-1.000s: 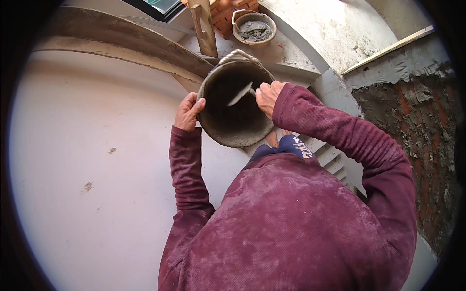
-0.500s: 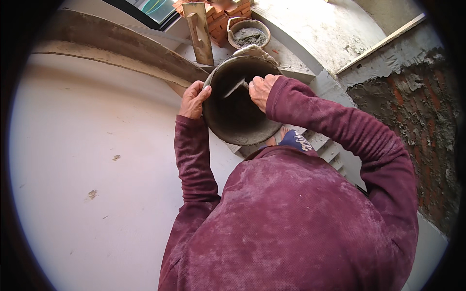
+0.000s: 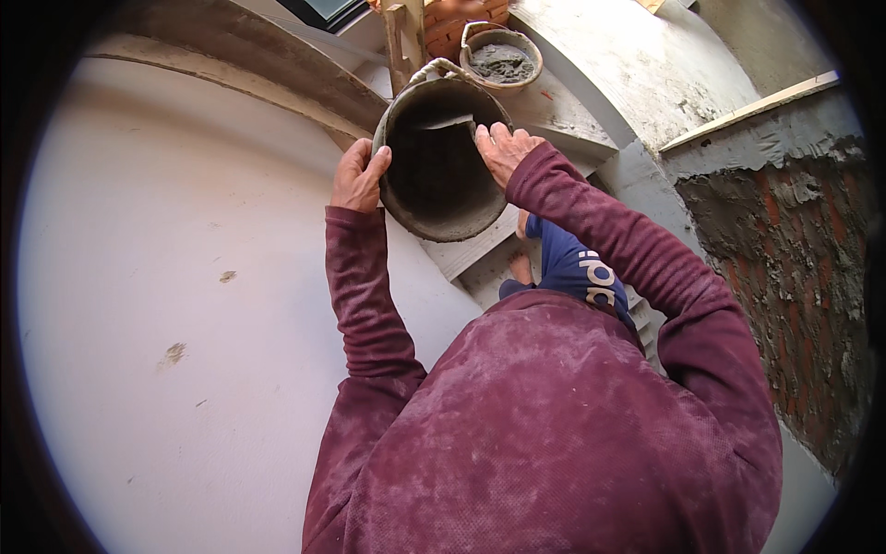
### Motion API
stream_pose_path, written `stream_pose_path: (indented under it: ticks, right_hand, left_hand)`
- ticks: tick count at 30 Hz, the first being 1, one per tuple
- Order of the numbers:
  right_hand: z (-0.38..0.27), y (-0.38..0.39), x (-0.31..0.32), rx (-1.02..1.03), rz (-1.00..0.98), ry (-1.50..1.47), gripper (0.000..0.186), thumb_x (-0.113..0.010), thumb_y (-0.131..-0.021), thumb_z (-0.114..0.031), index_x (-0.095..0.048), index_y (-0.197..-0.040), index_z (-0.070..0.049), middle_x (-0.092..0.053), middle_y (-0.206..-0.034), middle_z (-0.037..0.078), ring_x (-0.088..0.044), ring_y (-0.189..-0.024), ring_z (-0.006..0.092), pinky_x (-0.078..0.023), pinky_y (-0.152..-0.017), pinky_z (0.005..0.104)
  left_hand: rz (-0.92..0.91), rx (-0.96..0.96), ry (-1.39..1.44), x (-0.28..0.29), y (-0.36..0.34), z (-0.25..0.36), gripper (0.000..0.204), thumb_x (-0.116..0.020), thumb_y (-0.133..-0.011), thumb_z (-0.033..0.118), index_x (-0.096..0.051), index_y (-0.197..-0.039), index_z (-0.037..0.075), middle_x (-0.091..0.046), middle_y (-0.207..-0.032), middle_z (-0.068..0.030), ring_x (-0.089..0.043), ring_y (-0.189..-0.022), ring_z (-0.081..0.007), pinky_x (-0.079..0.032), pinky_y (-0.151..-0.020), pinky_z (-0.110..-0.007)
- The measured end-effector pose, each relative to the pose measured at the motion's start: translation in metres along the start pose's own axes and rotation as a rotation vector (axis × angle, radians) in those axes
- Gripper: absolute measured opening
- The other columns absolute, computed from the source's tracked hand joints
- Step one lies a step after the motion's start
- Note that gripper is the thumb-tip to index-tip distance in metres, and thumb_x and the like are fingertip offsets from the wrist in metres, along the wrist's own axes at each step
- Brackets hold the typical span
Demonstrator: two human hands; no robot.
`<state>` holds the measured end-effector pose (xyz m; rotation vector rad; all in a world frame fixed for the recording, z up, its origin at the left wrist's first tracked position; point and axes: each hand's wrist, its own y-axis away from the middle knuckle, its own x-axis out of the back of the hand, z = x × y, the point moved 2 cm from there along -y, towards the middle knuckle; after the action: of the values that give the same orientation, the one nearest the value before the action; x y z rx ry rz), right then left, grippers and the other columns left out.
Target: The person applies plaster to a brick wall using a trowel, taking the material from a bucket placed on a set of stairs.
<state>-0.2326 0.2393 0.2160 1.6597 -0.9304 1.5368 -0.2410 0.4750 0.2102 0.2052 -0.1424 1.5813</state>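
A dark, mortar-crusted bucket (image 3: pixel 434 198) is tilted so its open mouth faces me, held up against a smooth white wall. My left hand (image 3: pixel 358 174) grips its left rim. My right hand (image 3: pixel 503 148) reaches over the right rim and holds a trowel (image 3: pixel 448 121), whose flat blade lies inside the bucket near the top. Both arms wear a dusty maroon sleeve.
A second bucket (image 3: pixel 498 57) with grey mortar stands on a ledge behind, beside red bricks (image 3: pixel 452 18) and a wooden float (image 3: pixel 399 32). Concrete stair steps (image 3: pixel 480 254) drop below. At right rises a rough mortared brick wall (image 3: pixel 784 277) topped by a wooden batten (image 3: pixel 748 111).
The bucket and both hands have shifted slightly up the picture. The trowel blade has turned from slanted across the middle to lying near the bucket's upper inside.
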Motion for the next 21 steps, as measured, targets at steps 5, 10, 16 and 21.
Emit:
stream_pose_path:
  ticks: [5,10,16,21]
  right_hand:
    - [-0.014,-0.017,-0.047,0.187,-0.402,0.091,0.033,-0.061,-0.072,-0.015,-0.057,-0.098,0.004,-0.057,-0.086,0.013,-0.06,-0.081,0.0235,-0.051,-0.066,0.0327]
    - [-0.023,-0.016,-0.025,0.231,-0.351,-0.008,0.03,-0.06,-0.072,-0.02,-0.057,-0.088,0.005,-0.059,-0.084,0.014,-0.06,-0.08,0.0259,-0.05,-0.066,0.0336]
    - [-0.022,-0.04,-0.048,0.26,-0.408,0.281,0.03,-0.07,-0.063,-0.03,-0.064,-0.079,-0.005,-0.065,-0.084,0.003,-0.063,-0.08,0.019,-0.051,-0.064,0.0296]
    - [-0.03,-0.011,0.004,0.307,-0.576,0.174,0.025,-0.062,-0.073,-0.019,-0.066,-0.095,-0.008,-0.065,-0.097,0.009,-0.063,-0.09,0.0252,-0.051,-0.072,0.0379]
  left_hand:
    - [0.152,-0.05,-0.138,-0.005,-0.016,0.011,0.02,-0.058,-0.084,0.016,-0.052,-0.072,0.001,-0.046,-0.063,0.0044,-0.038,-0.06,-0.0039,-0.034,-0.053,-0.02]
    - [0.2,-0.027,-0.177,0.019,0.003,-0.013,0.022,-0.058,-0.083,0.017,-0.05,-0.07,0.001,-0.044,-0.061,0.0025,-0.038,-0.058,-0.0061,-0.034,-0.052,-0.023]
    - [0.211,-0.07,-0.275,-0.01,-0.004,0.002,0.024,-0.058,-0.082,0.019,-0.048,-0.069,0.001,-0.039,-0.059,0.0007,-0.036,-0.056,-0.0084,-0.033,-0.05,-0.026]
    - [0.211,-0.031,-0.274,0.002,0.003,-0.012,0.024,-0.059,-0.08,0.019,-0.048,-0.069,0.0,-0.039,-0.058,-0.0002,-0.036,-0.056,-0.0091,-0.033,-0.05,-0.026]
